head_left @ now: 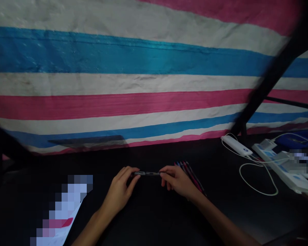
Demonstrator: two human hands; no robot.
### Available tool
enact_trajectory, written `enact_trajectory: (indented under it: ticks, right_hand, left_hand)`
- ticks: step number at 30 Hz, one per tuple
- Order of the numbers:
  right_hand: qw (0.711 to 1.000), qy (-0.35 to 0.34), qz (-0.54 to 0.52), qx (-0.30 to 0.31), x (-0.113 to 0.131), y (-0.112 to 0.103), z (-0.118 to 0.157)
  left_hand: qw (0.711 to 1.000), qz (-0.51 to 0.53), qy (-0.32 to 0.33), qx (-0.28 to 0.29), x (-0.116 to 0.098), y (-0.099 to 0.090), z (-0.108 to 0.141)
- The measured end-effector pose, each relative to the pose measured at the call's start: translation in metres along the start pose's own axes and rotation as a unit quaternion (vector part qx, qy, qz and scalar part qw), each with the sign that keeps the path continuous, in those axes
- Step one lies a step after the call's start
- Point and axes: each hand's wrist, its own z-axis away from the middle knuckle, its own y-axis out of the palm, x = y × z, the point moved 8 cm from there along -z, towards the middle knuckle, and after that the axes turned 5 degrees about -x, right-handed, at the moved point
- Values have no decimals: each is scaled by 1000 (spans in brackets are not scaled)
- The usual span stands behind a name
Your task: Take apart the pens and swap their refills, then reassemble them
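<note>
Between my two hands a slim dark pen (149, 173) lies level, with a lighter clip part toward its left end. My left hand (123, 186) pinches the left end between thumb and fingertips. At the other end, the thumb and index finger of my right hand (178, 181) are closed on the pen, the remaining fingers curled below. Several pens (193, 174) with dark, red and blue parts lie side by side just beyond my right hand, partly hidden by it.
On the right of the black table (143, 218) are a white power bank (236, 145), a looped white cable (258, 194) and a power strip (284, 167) with plugs. A partly blurred sheet of paper (69, 218) lies at left. Behind hangs a striped tarp (133, 106) beside a dark frame bar (267, 85).
</note>
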Motion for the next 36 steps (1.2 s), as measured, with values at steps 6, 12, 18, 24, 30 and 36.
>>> enact_trajectory:
  ticks: [6,12,18,24,30,36]
  right_hand:
    - [999,44,5,14,3,1,2]
    - [996,84,-35,20,0,0,3]
    - [978,127,-162,31,-9,8,8]
    - [963,167,-205,48,-9,20,16]
    - [965,176,-191,36,-14,24,17]
    - [975,154,-155,29,-18,19,16]
  left_hand:
    - [1000,-11,22,-12,-6,-4,3]
    - [991,-109,77,-4,-16,-1,4]
    - [940,-316,131,10,-40,17,5]
    - [924,-372,88,-6,-36,23,7]
    - [921,-380,87,14,-25,32,10]
    - [920,-384,55,53,-21,38,14]
